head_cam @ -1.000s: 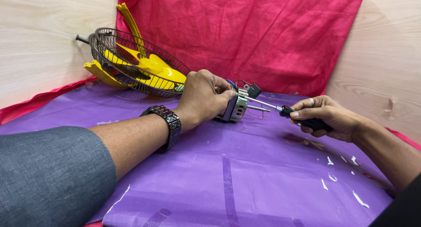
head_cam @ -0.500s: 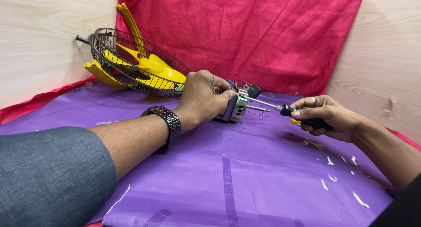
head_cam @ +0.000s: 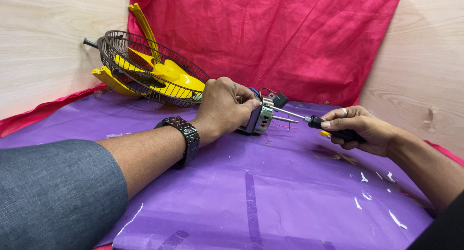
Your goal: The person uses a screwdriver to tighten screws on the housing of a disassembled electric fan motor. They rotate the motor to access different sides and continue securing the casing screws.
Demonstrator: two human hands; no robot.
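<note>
My left hand (head_cam: 223, 109) grips a small metal fan motor (head_cam: 261, 117) lying on its side on the purple sheet (head_cam: 251, 192), with a shaft sticking out to the right and thin wires behind it. My right hand (head_cam: 360, 129) holds a screwdriver (head_cam: 333, 131) with a black and yellow handle. Its metal shank runs left and its tip meets the motor's face. A dark metal watch sits on my left wrist.
A black wire fan guard (head_cam: 145, 69) with yellow blades (head_cam: 169, 73) and yellow plastic parts leans at the back left against a wooden wall. A red cloth (head_cam: 290, 37) hangs behind. Small white scraps dot the purple sheet at the right.
</note>
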